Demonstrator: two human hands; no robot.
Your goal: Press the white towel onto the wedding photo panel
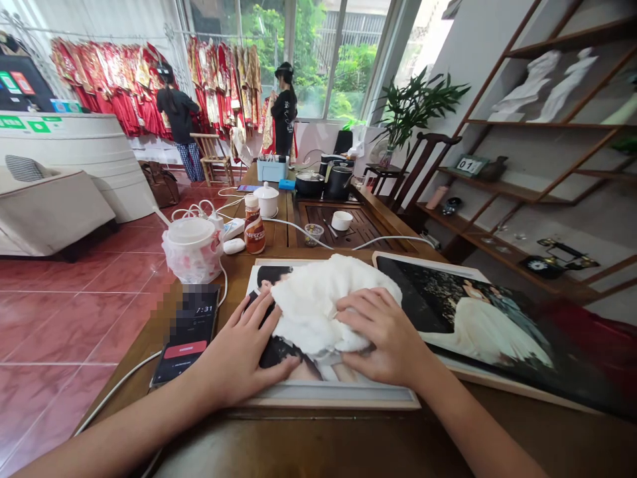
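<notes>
A framed photo (338, 396) lies flat on the table in front of me. Bunched on top of it is a fluffy white cloth (316, 302), which covers much of the picture. My right hand (385, 335) grips the cloth's right part with bent fingers, some of them pressed into its folds. On the left side of the frame, my left hand (251, 348) rests with its fingers spread, the tips beside the cloth's left edge. A second framed photo (488, 325), showing a white gown, lies to the right.
Left of the frame lie a lit phone (186, 332) with a cable and a plastic-wrapped tub (193, 242). Behind stand a brown-labelled bottle (254, 226), a white lidded pot (267, 199) and a tea tray (358, 242). Two people are near red garments at the back.
</notes>
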